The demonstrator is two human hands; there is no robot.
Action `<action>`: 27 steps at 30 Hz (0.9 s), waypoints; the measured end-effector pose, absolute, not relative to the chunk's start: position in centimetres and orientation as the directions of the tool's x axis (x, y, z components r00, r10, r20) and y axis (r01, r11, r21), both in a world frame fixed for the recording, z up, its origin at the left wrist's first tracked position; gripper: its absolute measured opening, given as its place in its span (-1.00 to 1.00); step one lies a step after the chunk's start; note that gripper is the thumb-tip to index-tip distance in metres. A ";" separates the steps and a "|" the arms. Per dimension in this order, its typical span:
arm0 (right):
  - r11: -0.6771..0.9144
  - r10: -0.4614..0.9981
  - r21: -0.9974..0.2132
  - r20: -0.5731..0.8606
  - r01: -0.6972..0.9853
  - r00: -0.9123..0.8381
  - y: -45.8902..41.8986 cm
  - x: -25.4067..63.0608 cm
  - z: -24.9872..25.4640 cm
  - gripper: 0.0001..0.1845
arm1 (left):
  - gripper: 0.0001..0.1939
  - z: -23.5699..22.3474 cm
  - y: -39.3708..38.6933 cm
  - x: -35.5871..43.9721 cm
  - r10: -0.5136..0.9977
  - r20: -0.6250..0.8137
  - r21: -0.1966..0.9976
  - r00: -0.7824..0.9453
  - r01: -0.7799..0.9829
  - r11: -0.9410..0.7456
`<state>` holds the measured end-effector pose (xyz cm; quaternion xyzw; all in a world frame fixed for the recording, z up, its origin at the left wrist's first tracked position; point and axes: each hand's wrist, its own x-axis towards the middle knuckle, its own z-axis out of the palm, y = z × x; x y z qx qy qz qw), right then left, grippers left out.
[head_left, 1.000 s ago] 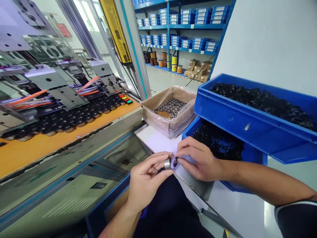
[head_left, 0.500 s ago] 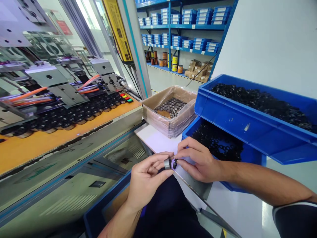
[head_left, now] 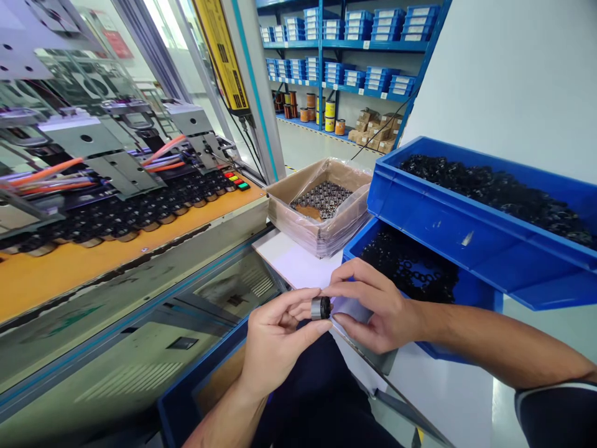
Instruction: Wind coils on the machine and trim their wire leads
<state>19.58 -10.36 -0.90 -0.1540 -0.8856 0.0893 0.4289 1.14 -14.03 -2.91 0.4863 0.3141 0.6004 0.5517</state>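
Observation:
My left hand (head_left: 275, 336) pinches a small grey metal ring, like a stator core (head_left: 316, 308), between thumb and fingertips. A black plastic end piece (head_left: 325, 307) sits against the ring's right face. My right hand (head_left: 368, 305) is just to the right, its index fingertip at the top of the part. The right thumb is spread away from the black piece, and the fingers behind it are partly hidden. Below the right forearm, a lower blue bin (head_left: 476, 298) contains loose black rings (head_left: 410, 267).
A plastic-lined cardboard box (head_left: 298, 227) of metal cores stands on the white table (head_left: 289, 255). An upper blue bin (head_left: 448, 214) of black parts overhangs the right side. At left is a machine with an orange bench (head_left: 140, 249) lined with assembled parts. Shelves (head_left: 364, 46) stand behind.
The black end piece, held apart in my right fingers before, now sits against the metal core. My right thumb has moved off it. The left hand keeps its hold.

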 end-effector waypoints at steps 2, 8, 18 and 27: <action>0.945 0.327 -0.246 0.735 0.216 -0.594 -10.4 19.6 -0.9 -0.67 | -0.57 -2.8 -14.0 1.0 0.969 0.234 0.919 0.081 -0.344 -0.193; 0.961 0.262 -0.145 0.745 0.234 -0.614 -10.4 19.6 -1.1 -0.75 | -0.58 -2.7 -14.2 0.9 0.968 0.243 0.915 0.059 -0.345 -0.208; 0.965 0.202 -0.051 0.769 0.257 -0.606 -10.3 19.5 -1.0 -0.79 | -0.60 -2.9 -14.3 0.9 0.973 0.209 0.921 0.099 -0.353 -0.162; 0.955 0.228 -0.054 0.763 0.293 -0.605 -10.6 19.6 -0.6 -0.85 | -0.64 -3.0 -14.2 0.9 0.978 0.200 0.930 0.059 -0.327 -0.170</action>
